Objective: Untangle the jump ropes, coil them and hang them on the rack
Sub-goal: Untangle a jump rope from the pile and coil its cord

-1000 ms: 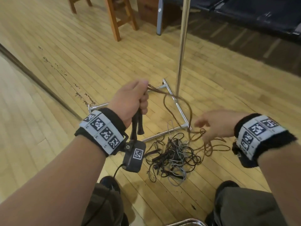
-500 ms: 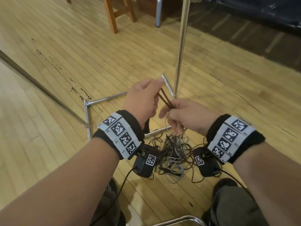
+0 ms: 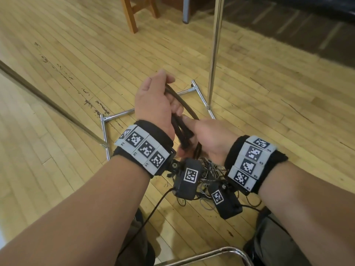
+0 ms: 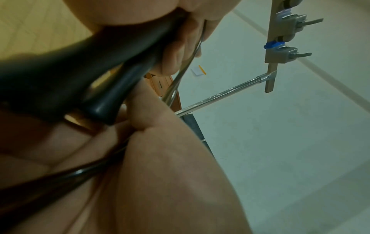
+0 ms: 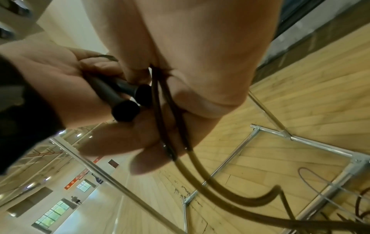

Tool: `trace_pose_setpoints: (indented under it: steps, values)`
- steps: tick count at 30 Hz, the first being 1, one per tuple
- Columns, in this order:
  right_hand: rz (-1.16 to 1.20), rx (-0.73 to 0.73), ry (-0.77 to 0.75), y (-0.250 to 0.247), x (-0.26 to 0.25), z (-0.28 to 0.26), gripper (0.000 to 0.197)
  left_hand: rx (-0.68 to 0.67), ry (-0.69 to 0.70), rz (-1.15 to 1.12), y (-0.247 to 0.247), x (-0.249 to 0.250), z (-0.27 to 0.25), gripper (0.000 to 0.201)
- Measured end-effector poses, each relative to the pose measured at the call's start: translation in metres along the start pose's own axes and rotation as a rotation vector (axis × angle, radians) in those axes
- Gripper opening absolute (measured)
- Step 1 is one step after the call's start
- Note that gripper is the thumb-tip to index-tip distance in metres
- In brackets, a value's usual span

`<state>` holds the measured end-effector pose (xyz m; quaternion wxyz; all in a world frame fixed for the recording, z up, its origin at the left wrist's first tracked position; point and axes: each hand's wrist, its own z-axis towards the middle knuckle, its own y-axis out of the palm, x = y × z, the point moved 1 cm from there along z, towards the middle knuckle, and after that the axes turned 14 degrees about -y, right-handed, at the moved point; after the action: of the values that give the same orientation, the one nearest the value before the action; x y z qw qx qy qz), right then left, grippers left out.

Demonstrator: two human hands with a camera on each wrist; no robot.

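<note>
Black handles sit side by side in the left hand, its fingers curled round them. Beside it, touching, the right hand has its fingers closed on two brown cord strands. They trail down to the tangle on the wood floor, by the rack base.

The pile of ropes on the floor is mostly hidden behind both wrists. The top of the rack pole is cut off. The rope is blurry.
</note>
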<state>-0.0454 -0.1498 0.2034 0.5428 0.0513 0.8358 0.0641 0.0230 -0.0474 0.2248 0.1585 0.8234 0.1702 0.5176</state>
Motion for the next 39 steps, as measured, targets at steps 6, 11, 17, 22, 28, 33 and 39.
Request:
trace_pose_setpoints:
  steps: [6, 11, 17, 22, 28, 33, 39]
  values:
    - [-0.086, 0.122, -0.045, -0.01, 0.008, 0.001, 0.045, -0.007, 0.085, 0.42, -0.01, -0.009, 0.002, 0.043]
    - [-0.668, 0.224, -0.173, -0.05, -0.002, 0.009, 0.043, -0.07, 0.28, 1.037, -0.024, -0.003, 0.003, 0.018]
    - [-1.269, -0.135, -0.214, -0.08, 0.005, 0.001, 0.029, -0.398, 0.052, 1.786, -0.027, 0.001, -0.004, 0.024]
    - [-1.31, -0.271, -0.319, -0.061, 0.02, -0.008, 0.039, -0.56, -0.241, 1.9, -0.02, -0.038, -0.021, 0.025]
    - [-1.23, -0.147, -0.28, -0.073, 0.005, -0.008, 0.029, -0.57, -0.254, 1.737, -0.023, -0.045, -0.019, 0.015]
    - [-1.026, -0.315, -0.196, -0.096, -0.006, -0.015, 0.02, -0.498, -0.15, 1.88, -0.033, -0.041, -0.014, 0.015]
    - [-0.765, -0.252, -0.25, -0.087, 0.005, -0.014, 0.016, -0.487, -0.157, 1.868, -0.033, -0.037, -0.017, 0.019]
